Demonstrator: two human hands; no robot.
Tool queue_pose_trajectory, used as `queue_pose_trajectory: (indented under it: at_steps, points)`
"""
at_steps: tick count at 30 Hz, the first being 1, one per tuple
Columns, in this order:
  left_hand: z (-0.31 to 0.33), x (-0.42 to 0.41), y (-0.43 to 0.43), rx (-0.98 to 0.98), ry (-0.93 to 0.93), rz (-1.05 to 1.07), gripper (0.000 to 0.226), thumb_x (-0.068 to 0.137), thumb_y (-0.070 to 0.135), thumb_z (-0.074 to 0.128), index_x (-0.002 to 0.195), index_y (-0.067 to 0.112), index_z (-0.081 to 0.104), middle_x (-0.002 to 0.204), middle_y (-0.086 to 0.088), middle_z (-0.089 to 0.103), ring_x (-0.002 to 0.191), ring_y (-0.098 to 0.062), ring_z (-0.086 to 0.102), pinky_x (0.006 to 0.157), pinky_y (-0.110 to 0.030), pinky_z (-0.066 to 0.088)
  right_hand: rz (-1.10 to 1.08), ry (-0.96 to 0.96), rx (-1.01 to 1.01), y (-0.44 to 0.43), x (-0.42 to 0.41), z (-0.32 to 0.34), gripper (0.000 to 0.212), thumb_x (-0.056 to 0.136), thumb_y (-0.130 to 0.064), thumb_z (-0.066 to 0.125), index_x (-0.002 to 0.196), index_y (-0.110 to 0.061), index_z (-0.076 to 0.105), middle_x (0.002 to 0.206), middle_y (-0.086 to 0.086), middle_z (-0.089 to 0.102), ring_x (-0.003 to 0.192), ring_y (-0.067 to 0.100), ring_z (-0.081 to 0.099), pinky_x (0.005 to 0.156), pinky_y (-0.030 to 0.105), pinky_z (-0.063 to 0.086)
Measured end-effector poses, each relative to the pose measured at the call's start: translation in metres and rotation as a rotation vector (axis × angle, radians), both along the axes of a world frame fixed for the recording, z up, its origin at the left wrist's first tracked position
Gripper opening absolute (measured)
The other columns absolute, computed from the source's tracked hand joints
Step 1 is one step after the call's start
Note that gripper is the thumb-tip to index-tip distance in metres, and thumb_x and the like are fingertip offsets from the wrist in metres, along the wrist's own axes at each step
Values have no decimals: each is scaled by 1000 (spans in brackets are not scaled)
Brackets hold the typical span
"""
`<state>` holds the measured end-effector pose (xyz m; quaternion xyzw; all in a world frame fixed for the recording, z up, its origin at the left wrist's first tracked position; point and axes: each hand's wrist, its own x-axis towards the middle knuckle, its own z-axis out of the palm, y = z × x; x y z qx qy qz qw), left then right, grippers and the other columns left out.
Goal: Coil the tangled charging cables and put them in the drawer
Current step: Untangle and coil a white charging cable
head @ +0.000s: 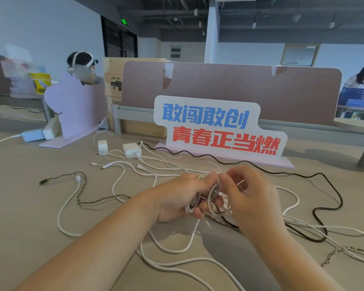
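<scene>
— One small white coil [213, 195] so far; is that all?
— Yes. The left hand [177, 199] grips its loops and the right hand [248, 198] pinches a strand at its top, with the hands close together just above the bench [19, 206].
— And the rest?
— Most is left, I'd judge. Loose white cables [69, 206], a black cable [335, 192] and a braided cable [82, 185] sprawl crossed on the bench, some running to white adapters [131, 149].
— The drawer?
— None in view. Cardboard boxes [113, 80] stand beside the divider [240, 91], their contents hidden.
</scene>
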<state>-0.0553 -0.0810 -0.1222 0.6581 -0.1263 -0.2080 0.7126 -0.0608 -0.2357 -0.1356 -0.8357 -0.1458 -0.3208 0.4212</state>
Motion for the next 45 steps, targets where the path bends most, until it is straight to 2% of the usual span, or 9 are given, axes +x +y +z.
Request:
queue_pose_trajectory:
  at_steps: [7,12,15,19,24,28,33,39,45]
  points:
    - [2,12,2,-123,9,452,44,102,42,36,98,9,64,70,-1,60,54,-8,45,44,-17,36,179,82,-38,0,-7,4,15,87,-27,60,74,-20,63,59,-6,57,64,8,51,55,15,37]
    - [2,14,1,-55,-19,523,42,102,42,35,94,9,61,69,-2,54,52,-10,43,46,-20,33,431,-20,-250,5,-13,0,7,79,-22,61,77,-20,67,67,-10,57,67,5,52,59,12,37]
    - [0,12,0,26,-37,445,49,100,46,36,90,8,66,79,-10,59,56,-13,47,51,-23,36,447,-65,-239,6,-15,1,8,80,-20,61,77,-19,69,66,-7,57,64,9,52,57,14,37]
    - [0,1,-5,24,14,193,50,96,52,38,74,17,66,62,1,59,57,-12,51,56,-24,41,290,-124,-113,6,-12,1,2,79,-18,66,81,-19,66,64,-17,61,62,-1,56,56,5,38]
    - [2,-7,-10,70,46,55,66,90,66,29,60,24,70,66,2,63,63,-13,58,56,-22,47,131,-98,-21,5,-10,1,13,78,-20,72,74,-20,59,56,-13,60,62,4,57,54,10,40]
    - [5,-9,-6,98,18,-33,59,82,70,33,73,22,67,69,1,64,65,-13,58,58,-24,51,76,-21,-4,4,-8,1,17,80,-24,69,70,-21,56,53,-7,59,55,9,57,55,15,41]
    - [2,-9,-5,82,-26,-93,33,82,42,57,91,10,61,75,-6,65,70,-21,68,60,-33,59,117,60,0,5,-11,3,15,82,-10,61,72,-19,55,54,-5,60,64,4,55,54,12,39]
    - [3,13,12,-175,-16,343,34,100,30,43,87,7,64,59,0,56,48,-12,51,39,-20,40,157,212,-31,1,-1,-1,13,84,-20,62,73,-24,57,54,1,56,51,7,47,49,16,36]
    - [20,17,35,-791,-12,495,31,102,30,37,88,10,57,58,2,53,46,-7,48,37,-16,37,57,387,-240,-13,22,-14,13,85,-25,60,74,-22,64,63,-6,60,63,11,53,55,19,39]
